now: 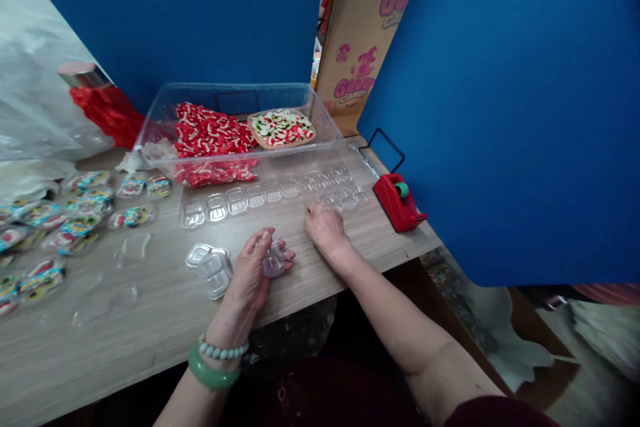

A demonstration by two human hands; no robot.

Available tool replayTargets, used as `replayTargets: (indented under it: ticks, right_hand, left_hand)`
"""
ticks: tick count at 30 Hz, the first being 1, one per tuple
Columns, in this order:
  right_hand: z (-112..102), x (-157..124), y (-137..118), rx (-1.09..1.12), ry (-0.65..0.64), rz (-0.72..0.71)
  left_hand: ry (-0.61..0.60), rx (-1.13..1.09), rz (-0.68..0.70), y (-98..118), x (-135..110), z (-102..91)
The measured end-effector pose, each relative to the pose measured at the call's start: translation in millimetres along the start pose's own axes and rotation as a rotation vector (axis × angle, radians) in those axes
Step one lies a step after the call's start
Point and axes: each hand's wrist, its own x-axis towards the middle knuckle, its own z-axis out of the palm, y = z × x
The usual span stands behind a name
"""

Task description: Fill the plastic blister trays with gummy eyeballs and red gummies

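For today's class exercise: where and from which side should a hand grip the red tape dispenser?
Probably the squat red body of the tape dispenser, from the near side. Its blocky shape suits a closing hand, and it sits flat on the table. The thin wire loop behind it looks too slight to grip.

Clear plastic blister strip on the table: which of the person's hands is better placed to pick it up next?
Probably the right hand: it looks empty, with its fingertips resting on the table right beside the blister strip. The left hand sits farther back and is occupied with a small clear plastic piece.
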Motion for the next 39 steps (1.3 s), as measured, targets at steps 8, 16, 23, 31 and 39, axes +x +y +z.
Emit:
replayTargets:
  ticks: [8,16,23,31,39]
  right_hand:
    - [-18,-17,-9,0.253,0.104,-0.132]
    - [-17,-72,-32,0.318,0.141,-0.386]
    - [-3,-31,-27,-0.103,0.105,-0.289]
    - [-3,-30,-29,0.165,0.091,-0.271]
    - [-13,-77,-49,0.941,-0.194,-0.185]
  left_hand:
    - [0.033,-0.013,-0.015,5,0,-1.3]
    - [0.056,-0.056,0.05,2,1,2.2]
    - [-0.013,-0.1,-0.06,8,-3,-6.7]
    - [-0.021,-0.132,-0.045,11,-3,-14.6]
    - [0.059,-0.113,0.133,7,1,-13.9]
